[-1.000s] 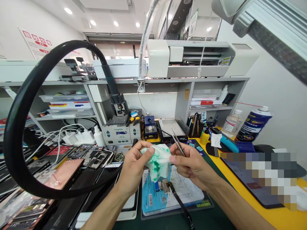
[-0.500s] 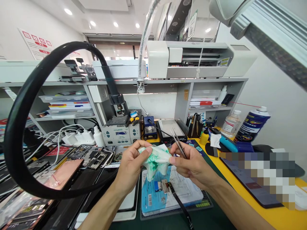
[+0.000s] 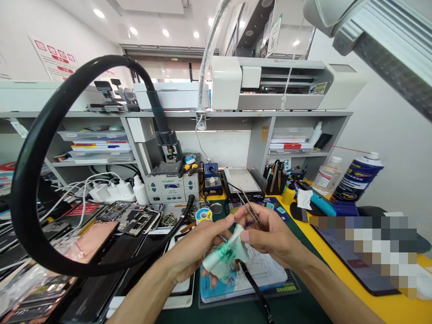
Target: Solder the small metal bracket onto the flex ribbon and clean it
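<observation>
One cloth (image 3: 224,257), green-stained, held between both hands over the blue-and-white pack (image 3: 270,273). Right hand (image 3: 272,231): thumb and finger pinch its upper edge; tweezers (image 3: 250,209) sit in the same grip, tips up. Left hand (image 3: 199,245): cloth draped across its fingers, thumb near the right fingertips; whether it clamps, cannot tell, contact partly hidden. Black strip (image 3: 252,284) crosses the pack; mat (image 3: 293,287) beneath, on the counter (image 3: 405,310). Handling, my judgement: pull lightly, point the tweezers away from fabric and left fingers, gather loose folds clear of the strip.
</observation>
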Available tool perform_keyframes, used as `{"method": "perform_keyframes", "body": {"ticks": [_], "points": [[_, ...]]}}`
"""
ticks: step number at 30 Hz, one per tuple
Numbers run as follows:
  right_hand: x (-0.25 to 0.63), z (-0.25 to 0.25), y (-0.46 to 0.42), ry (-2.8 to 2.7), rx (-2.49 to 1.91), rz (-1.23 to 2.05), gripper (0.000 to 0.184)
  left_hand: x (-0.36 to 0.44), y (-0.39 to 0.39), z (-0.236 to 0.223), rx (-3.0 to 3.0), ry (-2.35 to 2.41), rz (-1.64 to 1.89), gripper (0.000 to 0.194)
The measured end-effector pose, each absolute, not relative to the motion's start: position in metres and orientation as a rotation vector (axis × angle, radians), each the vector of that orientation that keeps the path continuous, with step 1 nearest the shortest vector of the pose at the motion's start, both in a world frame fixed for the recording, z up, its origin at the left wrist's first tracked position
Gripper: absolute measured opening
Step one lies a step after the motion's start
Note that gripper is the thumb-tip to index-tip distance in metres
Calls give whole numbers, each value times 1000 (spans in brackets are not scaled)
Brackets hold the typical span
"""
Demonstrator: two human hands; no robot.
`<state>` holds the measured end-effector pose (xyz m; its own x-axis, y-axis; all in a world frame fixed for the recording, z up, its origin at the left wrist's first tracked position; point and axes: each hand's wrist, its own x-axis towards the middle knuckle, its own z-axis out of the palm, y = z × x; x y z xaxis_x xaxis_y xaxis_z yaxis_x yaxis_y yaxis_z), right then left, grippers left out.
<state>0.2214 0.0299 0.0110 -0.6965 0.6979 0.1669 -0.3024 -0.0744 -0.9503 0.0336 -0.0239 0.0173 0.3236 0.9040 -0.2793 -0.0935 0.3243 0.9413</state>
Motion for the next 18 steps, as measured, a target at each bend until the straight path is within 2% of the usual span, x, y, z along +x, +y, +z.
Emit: {"method": "perform_keyframes", "body": {"ticks": [3, 8, 14, 18], "points": [[222, 12, 29, -1496, -433, 1868, 29, 33, -26, 18, 1062, 1082, 762, 67], [222, 12, 29, -1488, -467, 1885, 26, 32, -25, 16, 1140, 972, 987, 45], [223, 15, 30, -1461, -564, 1844, 25, 25, -22, 16, 1369, 1104, 1193, 42], [223, 15, 30, -1503, -590, 1816, 26, 24, -23, 16, 1299, 1064, 1120, 37]]}}
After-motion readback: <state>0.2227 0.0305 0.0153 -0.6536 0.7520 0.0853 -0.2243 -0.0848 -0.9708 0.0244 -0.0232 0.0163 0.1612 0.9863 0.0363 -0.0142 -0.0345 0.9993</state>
